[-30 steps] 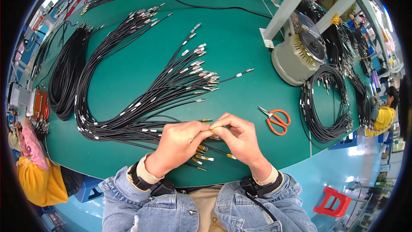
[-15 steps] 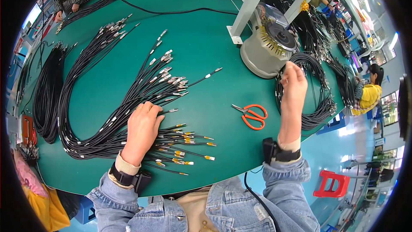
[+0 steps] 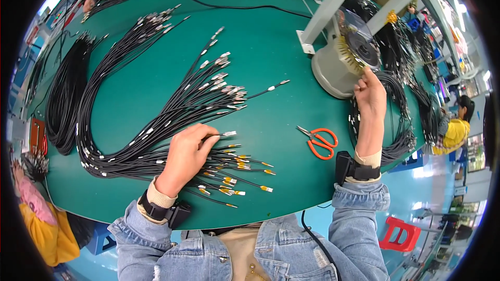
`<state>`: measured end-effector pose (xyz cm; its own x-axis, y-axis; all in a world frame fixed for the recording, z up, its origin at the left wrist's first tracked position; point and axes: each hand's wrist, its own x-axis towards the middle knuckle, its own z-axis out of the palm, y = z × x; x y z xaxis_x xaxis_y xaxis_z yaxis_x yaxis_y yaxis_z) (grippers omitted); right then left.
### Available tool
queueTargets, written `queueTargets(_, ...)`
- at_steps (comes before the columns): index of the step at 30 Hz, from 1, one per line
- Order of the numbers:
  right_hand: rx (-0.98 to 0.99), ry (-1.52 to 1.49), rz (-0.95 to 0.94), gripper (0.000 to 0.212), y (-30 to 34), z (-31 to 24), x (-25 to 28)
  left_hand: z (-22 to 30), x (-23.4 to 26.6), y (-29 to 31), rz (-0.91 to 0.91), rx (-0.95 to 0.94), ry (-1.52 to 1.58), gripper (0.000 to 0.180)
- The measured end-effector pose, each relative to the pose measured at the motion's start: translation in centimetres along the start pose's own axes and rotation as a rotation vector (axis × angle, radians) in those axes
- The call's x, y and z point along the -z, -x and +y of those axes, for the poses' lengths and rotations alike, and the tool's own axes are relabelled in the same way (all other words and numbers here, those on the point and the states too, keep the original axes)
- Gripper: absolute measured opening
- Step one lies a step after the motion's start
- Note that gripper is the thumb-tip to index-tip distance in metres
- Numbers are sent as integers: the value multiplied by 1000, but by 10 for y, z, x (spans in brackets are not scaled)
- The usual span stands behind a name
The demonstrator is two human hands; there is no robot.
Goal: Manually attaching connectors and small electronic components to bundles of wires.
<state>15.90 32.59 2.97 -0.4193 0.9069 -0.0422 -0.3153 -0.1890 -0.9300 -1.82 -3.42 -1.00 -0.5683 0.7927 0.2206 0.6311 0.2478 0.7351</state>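
My left hand (image 3: 187,153) pinches one black cable (image 3: 227,133) near its white-tagged end, thumb against the fingers. Under and around this hand spreads a bent bundle of black cables (image 3: 86,125). Its upper branch ends in white tags and metal tips (image 3: 229,91); several nearer ends carry yellow tags (image 3: 242,166). Further right, my right hand (image 3: 371,96) is raised against the front rim of a round grey machine (image 3: 329,70) with a dark disc and a ring of yellow strips. Its fingertips are closed at that rim; whatever they hold is too small to make out.
Orange-handled scissors (image 3: 312,136) lie between my hands on the green table (image 3: 271,26). A coiled cable bundle (image 3: 398,148) rests by my right forearm. Grey metal posts (image 3: 333,8) rise behind the machine. Another cable bundle (image 3: 65,104) lies far left; co-workers sit around the table.
My right hand has risen to the machine's rim, its fingers now at the yellow strips. My left hand has lifted slightly from lying on the cables and now pinches one. The whole view has shifted.
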Motion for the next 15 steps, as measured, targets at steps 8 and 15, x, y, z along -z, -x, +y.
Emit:
queueTargets(8, 141, -12, -230, 6, 89, 9, -56, 16, 1, 15, 147, -55, -9, 10)
queueTargets(15, -294, 184, -535, 4, 207, 65, -121, 22, 0, 22, 269, -136, 15, 13)
